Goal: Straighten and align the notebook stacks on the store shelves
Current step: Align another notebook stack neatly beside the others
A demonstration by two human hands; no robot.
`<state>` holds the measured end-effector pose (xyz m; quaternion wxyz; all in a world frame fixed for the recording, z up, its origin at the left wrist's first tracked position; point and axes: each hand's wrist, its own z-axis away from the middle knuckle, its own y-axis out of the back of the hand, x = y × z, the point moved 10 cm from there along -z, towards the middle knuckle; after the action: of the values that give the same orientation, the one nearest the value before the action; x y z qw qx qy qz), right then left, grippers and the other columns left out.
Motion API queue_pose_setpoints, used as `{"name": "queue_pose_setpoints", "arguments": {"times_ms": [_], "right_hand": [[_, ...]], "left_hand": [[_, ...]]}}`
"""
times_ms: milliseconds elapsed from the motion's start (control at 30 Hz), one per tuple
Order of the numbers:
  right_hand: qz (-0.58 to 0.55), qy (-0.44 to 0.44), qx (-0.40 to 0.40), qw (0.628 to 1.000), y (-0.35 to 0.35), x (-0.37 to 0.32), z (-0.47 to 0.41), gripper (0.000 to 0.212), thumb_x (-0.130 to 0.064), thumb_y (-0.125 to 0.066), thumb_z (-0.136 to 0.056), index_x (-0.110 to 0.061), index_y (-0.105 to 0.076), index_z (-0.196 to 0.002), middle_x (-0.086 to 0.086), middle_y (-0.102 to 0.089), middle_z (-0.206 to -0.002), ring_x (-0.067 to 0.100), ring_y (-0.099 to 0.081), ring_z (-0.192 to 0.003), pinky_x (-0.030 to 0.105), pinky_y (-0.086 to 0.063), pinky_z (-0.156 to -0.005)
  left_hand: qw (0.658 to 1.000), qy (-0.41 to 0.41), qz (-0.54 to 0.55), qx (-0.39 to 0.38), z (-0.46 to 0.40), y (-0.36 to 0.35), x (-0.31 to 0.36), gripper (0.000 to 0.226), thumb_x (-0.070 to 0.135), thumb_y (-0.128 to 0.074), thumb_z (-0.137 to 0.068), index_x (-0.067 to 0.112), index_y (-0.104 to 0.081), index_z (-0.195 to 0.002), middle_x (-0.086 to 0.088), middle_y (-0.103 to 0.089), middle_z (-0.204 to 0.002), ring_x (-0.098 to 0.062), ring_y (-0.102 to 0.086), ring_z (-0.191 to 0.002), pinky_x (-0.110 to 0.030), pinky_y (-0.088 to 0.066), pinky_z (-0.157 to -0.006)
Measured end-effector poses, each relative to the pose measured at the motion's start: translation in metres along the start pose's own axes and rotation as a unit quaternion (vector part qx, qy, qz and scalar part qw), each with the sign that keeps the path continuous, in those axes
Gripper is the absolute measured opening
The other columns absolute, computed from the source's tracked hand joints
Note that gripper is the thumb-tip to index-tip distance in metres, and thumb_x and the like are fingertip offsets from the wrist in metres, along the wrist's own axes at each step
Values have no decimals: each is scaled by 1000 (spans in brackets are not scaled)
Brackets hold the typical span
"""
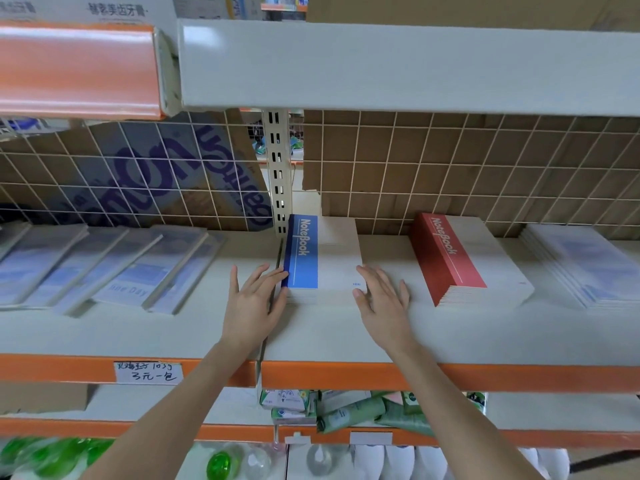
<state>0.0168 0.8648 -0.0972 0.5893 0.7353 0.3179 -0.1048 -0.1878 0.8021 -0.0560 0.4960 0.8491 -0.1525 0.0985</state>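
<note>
Between your two palms sits the blue notebook stack (pixel 320 258), and that is where the action is. Your left hand (pixel 254 301) has its fingers spread and straight, flat against the stack's near left corner by the blue spine band. Your right hand (pixel 382 299) is just as wide, fingers straight, pressing the near right corner. Neither hand grips anything; you bracket the pile from both sides. Its long axis runs away from you, straight out from your fingertips toward the wire grid back (pixel 398 168), and both hands look about equally near, so a squeeze inward should square the edges. Further to the right of your right hand, well apart, lies the red notebook stack (pixel 464 258), skewed on the shelf (pixel 329 337). Off beyond your left hand, the pale blue notebooks (pixel 114 268) lie fanned and overlapping, clearly unaligned.
</note>
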Motion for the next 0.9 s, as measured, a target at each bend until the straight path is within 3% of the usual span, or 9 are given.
{"name": "queue_pose_setpoints", "arguments": {"times_ms": [133,267,367,467,500,567,667,800,900], "right_hand": [[5,-9,-36,999,-4,-1,1,52,-39,-36,-100,-26,-22,-149,-10,-25,-155,5,-4,-144,38,12,-113],[53,22,23,998,14,-18,4,65,-54,-32,-97,-21,-18,-151,-5,-20,-157,13,-2,-147,45,9,-114],[36,75,50,995,18,-59,-1,68,-54,-31,-92,-19,-24,-149,-4,-20,-157,12,-4,-146,45,11,-114],[-14,128,12,992,-3,-118,-9,61,-44,-42,-97,-18,-24,-149,-5,-15,-158,6,1,-143,55,-5,-116],[-27,142,-1,990,-13,-140,-8,61,-40,-45,-97,-17,-24,-149,-3,-15,-158,8,0,-144,55,-8,-116],[-18,172,-14,985,-33,-184,-1,62,-39,-47,-96,-17,-24,-149,-2,-16,-158,12,-3,-146,50,3,-117],[11,224,-62,973,-79,-249,17,63,-43,-39,-98,-22,-12,-151,-6,0,-159,6,14,-143,39,19,-112],[21,258,-104,960,-143,-335,37,64,-45,-36,-99,-23,-7,-151,-8,6,-159,1,25,-135,40,20,-111],[23,268,-115,956,-191,-407,51,65,-47,-37,-98,-22,-11,-151,-7,3,-159,6,16,-143,41,18,-111]], "left_hand": [[999,-1,-23,-36,2,-3,-2,34,28,-51,-96,13,-60,-125,-2,-64,-122,-26,-45,-131,-56,-9,-113],[996,-19,-71,-43,1,12,-6,52,34,-51,-94,17,-39,-142,-3,-47,-142,-27,-37,-136,-52,-9,-114],[996,-4,-93,-2,6,47,-19,55,25,-63,-89,12,-44,-139,-9,-51,-138,-32,-45,-130,-55,-15,-110],[991,16,-135,14,32,81,-43,54,22,-68,-84,7,-52,-133,-13,-55,-132,-36,-49,-124,-60,-23,-105],[988,24,-155,12,45,92,-54,52,22,-67,-83,6,-54,-131,-14,-57,-131,-37,-51,-122,-62,-26,-103],[981,52,-185,3,73,117,-84,48,27,-57,-86,5,-56,-129,-15,-57,-129,-38,-53,-120,-63,-30,-100],[969,117,-216,-4,116,165,-144,48,36,-46,-92,5,-57,-128,-15,-56,-131,-39,-51,-122,-62,-29,-102],[952,200,-230,28,171,236,-235,46,18,-64,-88,6,-53,-132,-16,-49,-138,-38,-42,-130,-60,-23,-107],[941,229,-249,28,210,283,-299,47,12,-70,-83,4,-56,-128,-17,-53,-134,-41,-47,-125,-64,-29,-104]]}}
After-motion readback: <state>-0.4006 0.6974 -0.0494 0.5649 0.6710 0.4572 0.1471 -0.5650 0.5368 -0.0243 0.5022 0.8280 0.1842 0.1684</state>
